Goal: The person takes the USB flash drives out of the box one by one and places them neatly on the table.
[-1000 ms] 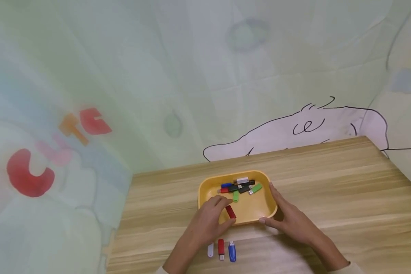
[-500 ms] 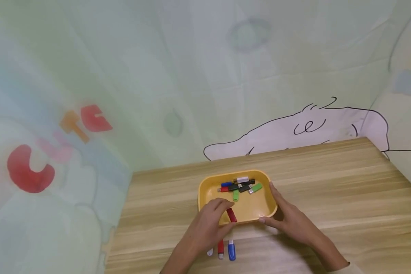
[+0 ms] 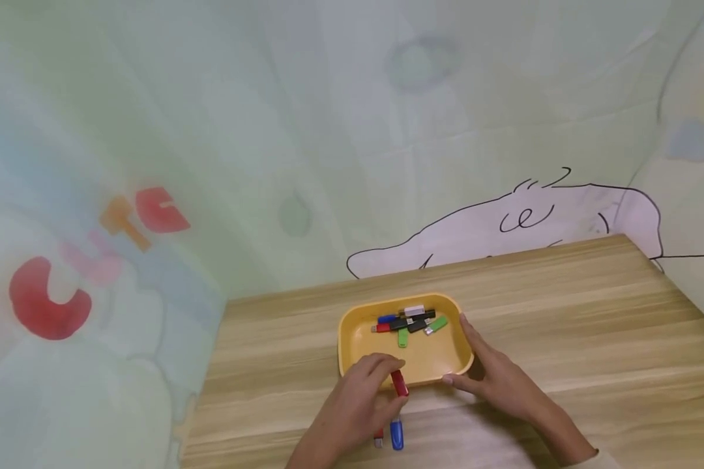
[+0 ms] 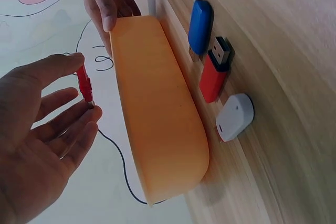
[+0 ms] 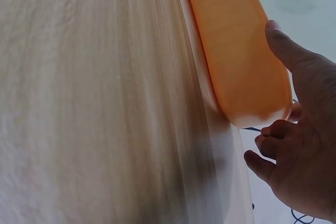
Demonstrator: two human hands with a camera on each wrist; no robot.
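My left hand (image 3: pixel 352 404) pinches a red USB stick (image 3: pixel 399 383) between thumb and fingertips, over the near rim of a yellow plastic tray (image 3: pixel 434 358). In the left wrist view that red stick stands upright between the fingertips, apart from the tray wall. My right hand (image 3: pixel 498 374) holds the tray's near right corner, thumb at the front rim and fingers along the right side. Inside the tray, toward the back, lie several USB sticks, among them a green one (image 3: pixel 403 337), a black one (image 3: pixel 399 324) and a white one (image 3: pixel 413 311).
On the wooden table (image 3: pixel 563 312), before the tray, lie a blue USB stick (image 4: pixel 200 27), a red one (image 4: pixel 214 74) and a white one (image 4: pixel 235 116) in a row. My left hand hides the white one in the head view. A printed curtain (image 3: pixel 340 130) hangs behind the table.
My left hand has moved the red USB stick from inside the tray toward me, to the near rim. It now covers the white stick on the table. The right hand stays at the tray's corner.
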